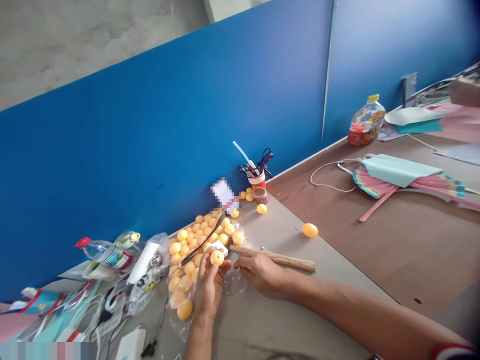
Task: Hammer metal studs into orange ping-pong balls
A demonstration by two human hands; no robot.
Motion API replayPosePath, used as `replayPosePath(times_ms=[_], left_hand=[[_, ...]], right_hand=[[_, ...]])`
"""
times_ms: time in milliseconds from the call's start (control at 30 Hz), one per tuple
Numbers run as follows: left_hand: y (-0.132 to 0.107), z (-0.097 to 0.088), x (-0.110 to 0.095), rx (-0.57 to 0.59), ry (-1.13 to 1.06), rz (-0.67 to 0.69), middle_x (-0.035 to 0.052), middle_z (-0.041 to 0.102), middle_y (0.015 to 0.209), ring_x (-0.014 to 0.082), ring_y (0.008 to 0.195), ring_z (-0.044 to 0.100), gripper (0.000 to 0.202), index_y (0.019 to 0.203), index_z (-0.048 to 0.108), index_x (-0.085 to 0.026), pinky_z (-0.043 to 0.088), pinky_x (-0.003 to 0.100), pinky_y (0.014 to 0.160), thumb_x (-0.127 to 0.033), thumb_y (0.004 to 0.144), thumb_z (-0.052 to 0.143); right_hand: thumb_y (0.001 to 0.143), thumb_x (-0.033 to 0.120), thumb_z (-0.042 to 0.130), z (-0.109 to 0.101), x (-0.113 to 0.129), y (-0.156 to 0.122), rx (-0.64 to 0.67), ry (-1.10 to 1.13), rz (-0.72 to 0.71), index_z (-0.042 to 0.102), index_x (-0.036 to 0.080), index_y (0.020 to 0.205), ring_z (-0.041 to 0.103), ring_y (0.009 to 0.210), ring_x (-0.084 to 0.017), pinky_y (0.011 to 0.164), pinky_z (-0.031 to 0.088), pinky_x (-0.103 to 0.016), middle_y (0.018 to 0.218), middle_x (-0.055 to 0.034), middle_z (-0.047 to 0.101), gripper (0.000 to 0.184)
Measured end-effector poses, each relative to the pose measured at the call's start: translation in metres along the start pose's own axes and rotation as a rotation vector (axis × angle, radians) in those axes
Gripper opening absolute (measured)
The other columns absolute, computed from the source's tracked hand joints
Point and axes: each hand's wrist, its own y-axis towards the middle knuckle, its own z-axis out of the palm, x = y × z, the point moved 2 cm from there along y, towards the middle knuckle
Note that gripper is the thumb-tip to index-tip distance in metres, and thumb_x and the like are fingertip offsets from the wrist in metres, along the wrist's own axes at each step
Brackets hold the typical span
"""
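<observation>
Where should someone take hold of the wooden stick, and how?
Probably near its right end in the picture, from above, closing across its width: the stick is long, thin and lying down, and the right hand is in front of its other half.

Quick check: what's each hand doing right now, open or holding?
Left hand: closed, holding an orange ball.
Right hand: fingers curled; cannot tell whether it holds anything.

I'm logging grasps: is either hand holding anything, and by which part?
The left hand holds an orange ball around its lower part, with thumb and fingers. Whether the right hand holds anything cannot be told.
</observation>
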Motion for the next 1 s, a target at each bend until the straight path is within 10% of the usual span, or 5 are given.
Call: replayPosePath(times_ms=[433,1000], left_hand=[[-0.005,0.008,-0.003,0.012,0.001,0.001,0.0017,0.067,0.103,0.0154,0.078,0.069,0.049,0.107,0.054,-0.025,0.054,0.034,0.082,-0.027,0.066,0.08],[-0.007,0.009,-0.002,0.055,0.037,0.039,0.004,0.066,0.11,0.0177,0.085,0.069,0.048,0.109,0.052,-0.025,0.05,0.036,0.088,-0.03,0.069,0.078]], right_hand=[[0.067,0.006,0.05,0.003,0.011,-0.002,0.283,-0.283,-0.205,0.064,0.018,0.075,0.057,0.067,-0.015,0.066,0.043,-0.026,0.075,-0.0024,0.068,0.02],[0.075,0.021,0.059,-0.004,0.026,-0.006,0.529,-0.625,-0.09,0.071,0.02,0.069,0.056,0.055,-0.017,0.057,0.035,-0.032,0.068,-0.0046,0.073,0.013]])
